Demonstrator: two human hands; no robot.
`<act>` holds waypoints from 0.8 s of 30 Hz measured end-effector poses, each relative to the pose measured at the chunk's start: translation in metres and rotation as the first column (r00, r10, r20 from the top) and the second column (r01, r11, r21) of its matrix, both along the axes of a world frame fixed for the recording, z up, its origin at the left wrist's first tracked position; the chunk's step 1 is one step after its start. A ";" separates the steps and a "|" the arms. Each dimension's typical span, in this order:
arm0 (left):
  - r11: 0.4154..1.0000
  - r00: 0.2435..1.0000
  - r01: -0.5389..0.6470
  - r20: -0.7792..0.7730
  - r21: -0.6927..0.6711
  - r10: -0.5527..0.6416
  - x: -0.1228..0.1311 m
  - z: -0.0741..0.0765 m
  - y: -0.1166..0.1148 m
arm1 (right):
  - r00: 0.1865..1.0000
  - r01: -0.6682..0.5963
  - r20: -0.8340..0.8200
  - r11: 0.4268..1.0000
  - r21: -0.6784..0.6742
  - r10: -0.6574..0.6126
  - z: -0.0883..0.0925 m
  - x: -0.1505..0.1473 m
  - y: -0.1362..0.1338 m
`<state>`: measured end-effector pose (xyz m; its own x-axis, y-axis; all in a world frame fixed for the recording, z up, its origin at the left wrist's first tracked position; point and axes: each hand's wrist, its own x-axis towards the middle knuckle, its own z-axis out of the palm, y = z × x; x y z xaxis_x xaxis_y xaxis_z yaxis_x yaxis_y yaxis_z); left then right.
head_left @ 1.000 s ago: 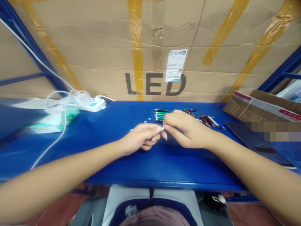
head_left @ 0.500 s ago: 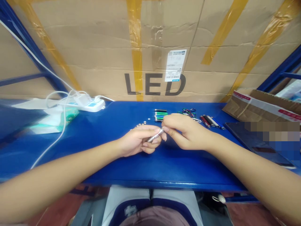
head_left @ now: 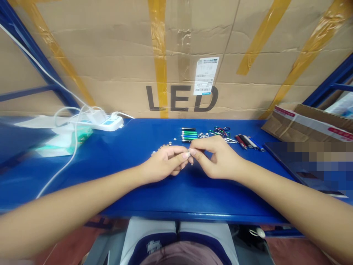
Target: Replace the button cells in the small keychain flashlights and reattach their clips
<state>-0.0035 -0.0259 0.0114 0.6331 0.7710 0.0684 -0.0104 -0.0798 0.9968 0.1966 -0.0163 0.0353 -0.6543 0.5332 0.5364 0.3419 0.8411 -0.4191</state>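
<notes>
My left hand (head_left: 165,163) is closed at the middle of the blue table, its thumb and fingers meeting my right hand's fingertips. Between the fingertips shows a small bright silver piece (head_left: 189,153); the silver tube's body is hidden by my left fingers. My right hand (head_left: 219,157) pinches at the same spot from the right. Just behind my hands lies a row of black, green and blue tubes (head_left: 189,134), with small silver parts (head_left: 203,135) beside it. Small round silver pieces (head_left: 170,143) lie behind my left hand.
Carabiners (head_left: 219,131) and finished-looking coloured tubes (head_left: 248,142) lie at the back right. A dark flat device (head_left: 284,158) and an open carton (head_left: 306,123) are at the right. At the left are a white power strip (head_left: 110,124), cables and a green-white packet (head_left: 64,143).
My left hand has turned so its fingers now cover the silver tube that showed before. My right hand has shifted slightly, uncovering small silver parts beside the tube row.
</notes>
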 end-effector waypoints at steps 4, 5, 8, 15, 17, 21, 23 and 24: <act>0.827 0.937 -0.118 -0.214 0.550 0.276 -0.001 0.001 -0.002 | 0.993 0.114 -0.013 0.979 -0.167 -0.117 -0.003 -0.004 0.000; 0.747 0.912 -0.093 -0.245 0.658 0.330 -0.001 0.002 -0.003 | 0.992 0.123 -0.008 0.970 -0.212 -0.127 -0.004 -0.005 0.001; 0.590 0.852 0.014 -0.318 0.808 0.415 -0.003 0.003 -0.003 | 0.993 0.104 -0.012 0.907 -0.408 -0.119 -0.004 -0.008 0.003; 0.496 0.765 0.150 -0.419 0.855 0.490 -0.007 0.004 -0.005 | 0.974 -0.023 -0.150 0.587 -0.809 -0.168 -0.001 -0.011 0.001; 0.474 0.766 0.157 -0.410 0.867 0.496 -0.008 0.004 -0.004 | 0.966 -0.079 -0.198 0.534 -0.842 -0.169 -0.002 -0.011 0.002; 0.515 0.815 0.048 -0.332 0.856 0.476 -0.006 0.005 0.001 | 0.946 -0.126 -0.260 0.522 -0.843 -0.192 -0.005 -0.012 0.007; 0.562 0.831 -0.019 -0.300 0.827 0.469 -0.005 0.005 0.005 | 0.951 -0.092 -0.243 0.570 -0.816 -0.193 -0.005 -0.011 0.011; 0.583 0.834 -0.052 -0.286 0.811 0.471 -0.005 0.005 0.007 | 0.957 -0.057 -0.214 0.599 -0.798 -0.194 -0.005 -0.010 0.014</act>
